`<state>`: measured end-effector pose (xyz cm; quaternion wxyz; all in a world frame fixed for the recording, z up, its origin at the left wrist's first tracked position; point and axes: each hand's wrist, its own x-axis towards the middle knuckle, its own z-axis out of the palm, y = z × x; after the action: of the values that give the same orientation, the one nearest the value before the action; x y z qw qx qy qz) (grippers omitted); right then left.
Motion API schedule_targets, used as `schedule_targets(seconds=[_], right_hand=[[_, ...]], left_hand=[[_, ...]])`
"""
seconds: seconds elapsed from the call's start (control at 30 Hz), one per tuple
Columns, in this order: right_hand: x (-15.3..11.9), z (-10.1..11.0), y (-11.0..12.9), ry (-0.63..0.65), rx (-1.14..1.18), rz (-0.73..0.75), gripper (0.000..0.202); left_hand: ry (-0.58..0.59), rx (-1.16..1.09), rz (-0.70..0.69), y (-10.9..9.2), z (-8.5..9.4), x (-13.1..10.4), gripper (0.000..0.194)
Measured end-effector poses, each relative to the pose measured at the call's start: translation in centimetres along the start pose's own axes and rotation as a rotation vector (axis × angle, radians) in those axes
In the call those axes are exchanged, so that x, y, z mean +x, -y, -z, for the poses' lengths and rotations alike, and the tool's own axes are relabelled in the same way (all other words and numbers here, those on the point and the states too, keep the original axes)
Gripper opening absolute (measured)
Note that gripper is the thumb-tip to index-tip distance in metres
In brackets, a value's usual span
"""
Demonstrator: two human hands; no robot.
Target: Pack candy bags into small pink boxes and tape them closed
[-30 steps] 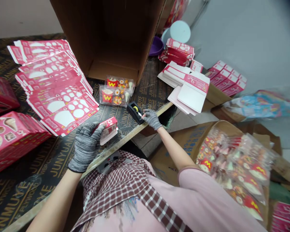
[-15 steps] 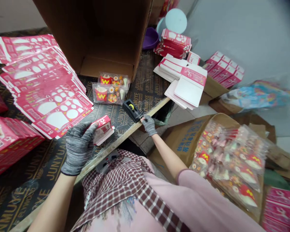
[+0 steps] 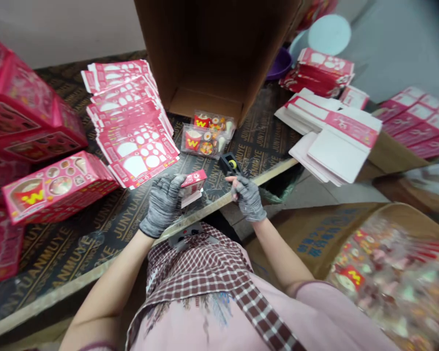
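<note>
My left hand [image 3: 163, 204], in a grey glove, is wrapped around one end of a small pink box [image 3: 193, 184] at the table's front edge. A white flap sticks out from the box's lower side. My right hand [image 3: 247, 196], also gloved with bare fingertips showing, is pinched together just right of the box; whatever is between its fingertips is too small to make out. Just behind it stands a black tape dispenser [image 3: 230, 165] with a yellow core. Two clear packs of toy food [image 3: 204, 140] lie beyond the box.
Flat pink printed sheets [image 3: 142, 153] are fanned out at the left, beside stacked pink window boxes [image 3: 58, 187]. A large open carton [image 3: 208, 97] stands behind. White and pink card pieces [image 3: 346, 141] lie at the right, above a bag of packed toys [image 3: 388, 273].
The view has swung left, so the table things sit further right. My right hand has come away from the tape dispenser toward the box in my left hand.
</note>
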<state>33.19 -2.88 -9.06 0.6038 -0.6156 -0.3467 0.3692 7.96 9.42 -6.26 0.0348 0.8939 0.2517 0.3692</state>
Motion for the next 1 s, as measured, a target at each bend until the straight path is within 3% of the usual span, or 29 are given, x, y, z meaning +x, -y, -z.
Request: schedule_targets(seconds=[0.1,0.2,0.43,0.6,0.7,0.77,0.87,0.93,1.0], right_hand=[[-0.9,-4.4,3.2,0.436,0.247,-0.147,0.047],[-0.6,-7.2,4.0,0.579,0.408,-0.233,0.049],[0.6,-8.2,2.8,0.6,0.517,-0.351,0.044],[0.9,-7.6,1.1,0.505,0.046,-0.246,0.06],[-0.4,-7.5,-1.3,0.64,-0.046,-0.378,0.049],[-1.6,-7.9,-3.1,0.787,0.058,-0.516,0.06],[-2.2,-8.7,-4.8,0.911,0.347,-0.674,0.085],[-0.9,-9.0,-4.7,0.786,0.524,-0.633,0.083],[1.6,-8.7,-3.6,0.516,0.594,-0.455,0.078]], left_hand=[[-0.069,0.007,-0.032,-0.2,0.0,-0.1,0.035],[-0.084,0.001,-0.048,-0.1,0.0,-0.4,0.029],[0.071,0.018,-0.061,-0.2,0.6,-0.3,0.028],[-0.04,0.078,0.097,-2.0,-0.3,1.2,0.015],[0.002,0.068,0.195,-2.3,-0.5,1.9,0.01],[0.0,-0.021,0.264,-1.9,0.2,2.0,0.011],[-0.158,-0.287,0.441,-0.2,2.0,1.2,0.04],[-0.258,-0.485,0.548,1.1,3.1,0.0,0.066],[-0.244,-0.629,0.614,2.3,3.6,-1.6,0.082]])
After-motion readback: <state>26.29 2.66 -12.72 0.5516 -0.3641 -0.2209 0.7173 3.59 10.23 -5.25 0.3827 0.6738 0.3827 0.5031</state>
